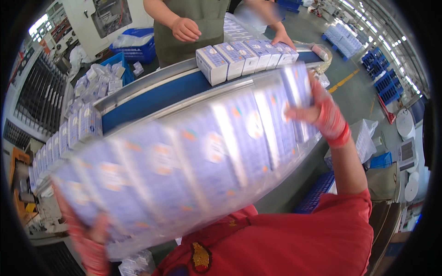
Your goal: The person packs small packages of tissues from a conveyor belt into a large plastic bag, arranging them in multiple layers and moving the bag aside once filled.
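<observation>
Between my two hands is a long row of blue-and-white printed tissue packs (193, 155), blurred by motion and tilted up to the right. Clear plastic film shows along its lower edge. My left hand (93, 231), in a red-and-white fingerless covering, grips the row's lower left end. At the upper right end my right hand (310, 107), covered likewise, presses with the thumb on the front. Behind the row runs a conveyor with a blue belt (152, 96), partly hidden by the packs. Several more tissue packs (248, 58) stand on that belt.
Across the conveyor stands a person in a green apron (190, 34), one hand on the belt's packs. More packs (65, 138) line the conveyor's left end. A blue crate (117, 69) and loose wrapped packs (100, 82) lie beyond it. Another blue crate (317, 193) sits at right.
</observation>
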